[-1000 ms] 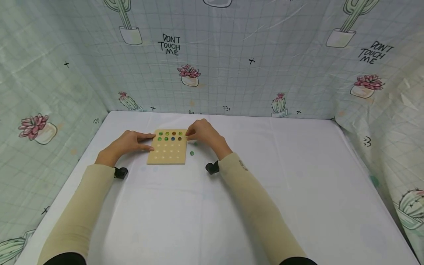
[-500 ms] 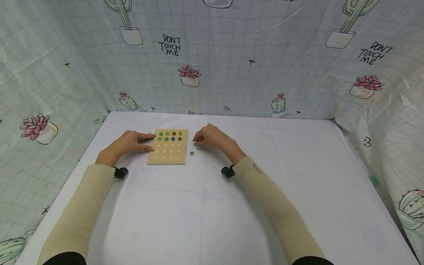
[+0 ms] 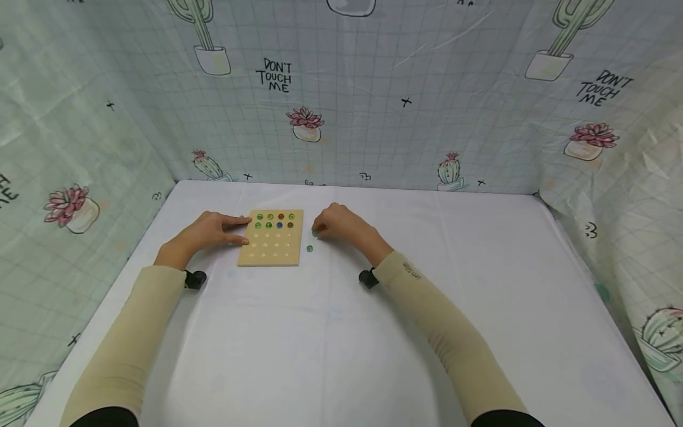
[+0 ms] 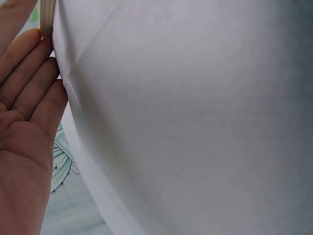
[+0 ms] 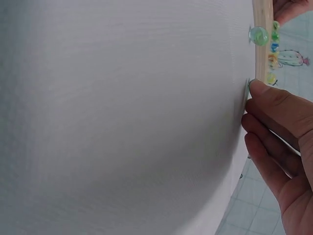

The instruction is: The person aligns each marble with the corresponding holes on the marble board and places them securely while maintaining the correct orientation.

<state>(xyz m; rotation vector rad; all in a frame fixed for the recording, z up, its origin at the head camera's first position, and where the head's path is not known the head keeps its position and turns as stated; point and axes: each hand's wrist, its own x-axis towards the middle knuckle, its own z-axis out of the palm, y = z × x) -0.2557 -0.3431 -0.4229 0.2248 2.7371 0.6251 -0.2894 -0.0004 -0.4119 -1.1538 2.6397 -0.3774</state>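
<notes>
A square, pale wooden board (image 3: 268, 254) with rows of round hollows lies on the white-covered table. Glass marbles, mostly green with some brown and a blue one (image 3: 280, 225), fill its two far rows. My left hand (image 3: 205, 230) rests against the board's left edge, fingers extended; in the left wrist view its fingertips touch the wooden side (image 4: 47, 18). To the right of the board, my right hand (image 3: 344, 228) pinches a green marble (image 3: 315, 233) at the tabletop, mostly hidden by the thumb in the right wrist view. A second green marble (image 5: 258, 35) lies loose beside the board.
The white cloth (image 3: 331, 344) covers the table under both forearms. Behind and at the sides hangs a curtain (image 3: 363, 107) printed with cacti. Each wrist wears a small black camera, such as the left one (image 3: 195, 280).
My right hand has moved from the board's far right edge, rightward and slightly nearer, to the loose green marble, where its fingers close in. My left hand and the board stay put.
</notes>
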